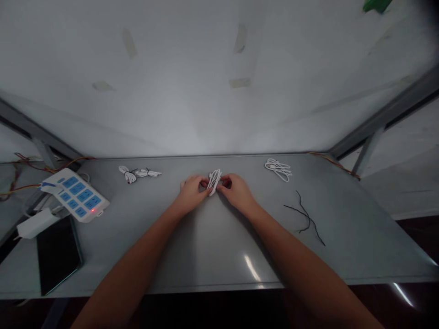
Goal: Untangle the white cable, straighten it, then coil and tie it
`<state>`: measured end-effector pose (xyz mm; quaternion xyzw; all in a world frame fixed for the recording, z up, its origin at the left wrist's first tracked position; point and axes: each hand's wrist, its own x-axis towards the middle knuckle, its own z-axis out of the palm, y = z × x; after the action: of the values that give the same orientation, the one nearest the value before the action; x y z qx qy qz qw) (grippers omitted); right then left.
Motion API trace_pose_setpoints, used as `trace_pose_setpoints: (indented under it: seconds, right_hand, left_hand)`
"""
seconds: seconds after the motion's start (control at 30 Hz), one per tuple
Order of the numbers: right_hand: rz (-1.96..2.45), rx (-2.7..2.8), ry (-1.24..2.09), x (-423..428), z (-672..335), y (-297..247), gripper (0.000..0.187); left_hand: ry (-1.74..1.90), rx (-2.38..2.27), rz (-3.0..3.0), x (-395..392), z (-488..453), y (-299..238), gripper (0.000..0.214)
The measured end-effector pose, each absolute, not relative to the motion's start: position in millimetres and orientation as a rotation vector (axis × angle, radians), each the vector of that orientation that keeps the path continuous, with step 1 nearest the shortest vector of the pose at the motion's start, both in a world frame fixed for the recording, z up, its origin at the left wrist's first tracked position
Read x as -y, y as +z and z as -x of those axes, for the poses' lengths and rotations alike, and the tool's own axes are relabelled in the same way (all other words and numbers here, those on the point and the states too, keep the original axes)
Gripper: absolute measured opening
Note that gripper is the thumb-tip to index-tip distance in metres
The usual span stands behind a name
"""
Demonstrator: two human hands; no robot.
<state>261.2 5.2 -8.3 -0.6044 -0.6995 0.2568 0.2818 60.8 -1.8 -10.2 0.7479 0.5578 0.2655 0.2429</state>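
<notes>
A small looped bundle of white cable [214, 182] stands upright between my two hands at the middle of the grey metal table [343, 256]. My left hand [192, 194] pinches its left side, and my right hand [236, 192] grips it from the right. Beyond my left hand lies a white cable [137, 173] tied in a bundle. A looser coil of white cable [278, 170] rests at the far right of my right hand. Thin black wires [305, 218] lie closer by on the right.
A white power strip [75, 194] with blue sockets and a red light sits at the left, beside a white power adapter [37, 224] and a dark tablet [58, 256]. Orange wires [332, 162] trail over the far right edge. A white wall stands behind.
</notes>
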Motion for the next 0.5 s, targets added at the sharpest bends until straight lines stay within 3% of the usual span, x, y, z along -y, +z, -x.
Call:
trace_pose_setpoints:
  seconds: [0.13,0.33,0.5]
  right_hand:
    - [1.558,1.717,0.868,-7.1,-261.1,-12.8,0.033]
    - [1.189,1.408,1.296,-11.6,-258.6,-17.1,0.026]
    - [0.997,1.233,1.597,-10.8,-261.3,-11.9,0.036]
  left_hand:
    - [0.725,-1.475,-1.952,5.5,-64.1,-6.9,0.02]
    - [0.855,-1.241,-1.757,8.5,-67.1,-4.8,0.019]
    - [0.879,-1.064,-1.436,9.3,-67.6,-4.1,0.036]
